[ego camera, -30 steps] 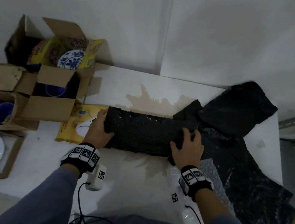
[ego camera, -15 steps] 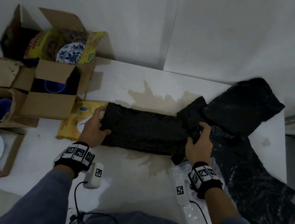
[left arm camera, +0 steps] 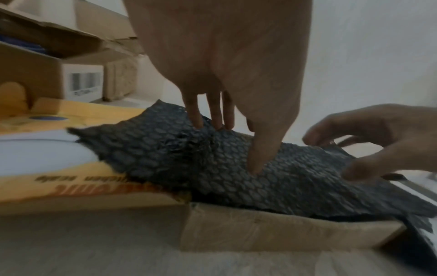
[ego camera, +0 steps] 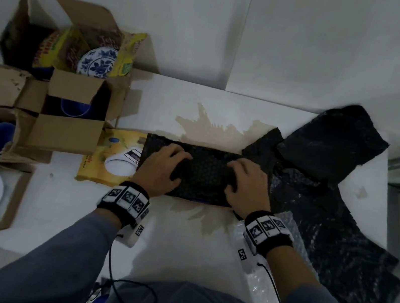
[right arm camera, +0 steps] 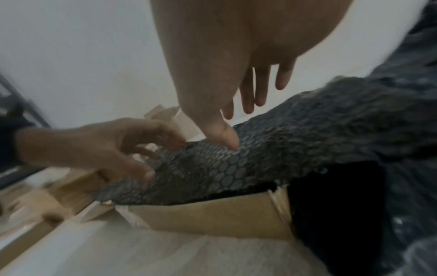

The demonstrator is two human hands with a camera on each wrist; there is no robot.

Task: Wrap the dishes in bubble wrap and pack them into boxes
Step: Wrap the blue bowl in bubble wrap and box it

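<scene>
Left hand (ego camera: 161, 171): fingers spread, tips pressing the black bubble wrap (ego camera: 202, 175) beneath them.
Right hand (ego camera: 247, 185): fingers loosely bent, thumb touching wrap; gripping nothing.
Box (left arm camera: 272, 227): under the wrap.

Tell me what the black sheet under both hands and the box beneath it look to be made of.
Black bubble wrap: looks like plastic film, slightly glossy, covered in small raised cells. Box beneath: plain brown cardboard, matte, with a frayed corner. Left hand and right hand both press on the wrap.

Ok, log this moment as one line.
step: packing | left hand: pressing black bubble wrap | right hand: pressing same | under it: box
</scene>
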